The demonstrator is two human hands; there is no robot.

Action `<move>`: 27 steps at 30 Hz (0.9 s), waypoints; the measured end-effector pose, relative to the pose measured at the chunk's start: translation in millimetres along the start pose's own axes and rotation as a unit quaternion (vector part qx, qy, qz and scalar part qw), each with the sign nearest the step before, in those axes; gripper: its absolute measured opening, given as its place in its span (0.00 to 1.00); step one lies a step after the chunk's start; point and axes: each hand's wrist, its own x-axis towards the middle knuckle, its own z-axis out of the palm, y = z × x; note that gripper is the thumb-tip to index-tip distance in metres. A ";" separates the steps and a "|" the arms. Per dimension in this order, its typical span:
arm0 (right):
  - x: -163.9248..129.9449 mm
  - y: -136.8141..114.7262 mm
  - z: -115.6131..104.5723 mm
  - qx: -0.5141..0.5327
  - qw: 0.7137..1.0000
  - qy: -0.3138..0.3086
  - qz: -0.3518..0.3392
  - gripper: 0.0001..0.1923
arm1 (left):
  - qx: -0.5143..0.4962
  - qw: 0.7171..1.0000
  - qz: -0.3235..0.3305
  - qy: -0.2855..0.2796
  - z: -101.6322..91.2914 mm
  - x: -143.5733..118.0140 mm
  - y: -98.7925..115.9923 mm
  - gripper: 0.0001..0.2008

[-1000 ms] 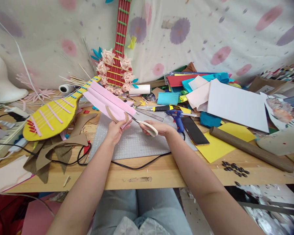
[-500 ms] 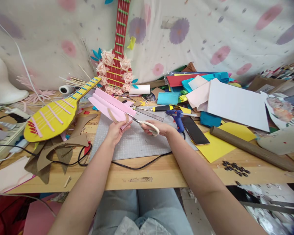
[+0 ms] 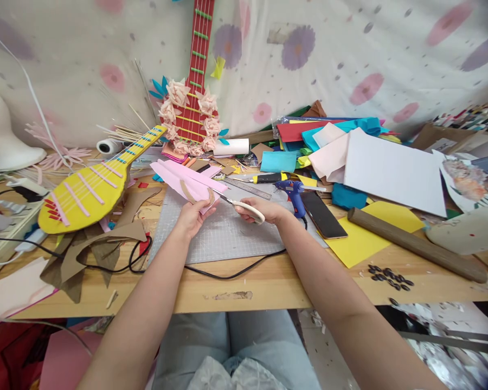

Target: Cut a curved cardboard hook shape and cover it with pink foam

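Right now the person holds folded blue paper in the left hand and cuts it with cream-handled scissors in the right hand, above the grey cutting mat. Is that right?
Not quite: the folded paper is pink, not blue, as the head view shows. The rest stands: the left hand holds it, the right hand works the cream-handled scissors, above the grey cutting mat.
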 end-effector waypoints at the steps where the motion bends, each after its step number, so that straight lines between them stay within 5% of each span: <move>1: 0.0 0.5 -0.6 0.001 1.000 -0.006 0.000 0.24 | -0.001 1.000 -0.001 0.000 0.0 -0.3 0.3 0.15; 17: -3.4 0.7 -4.5 0.033 0.998 -0.045 -0.036 0.25 | 0.032 0.996 -0.045 -0.064 11.0 -7.8 -12.3 0.14; 27: 2.8 5.4 -6.3 0.014 1.000 -0.003 -0.013 0.25 | 0.013 0.996 -0.049 -0.068 10.0 -6.6 -11.3 0.13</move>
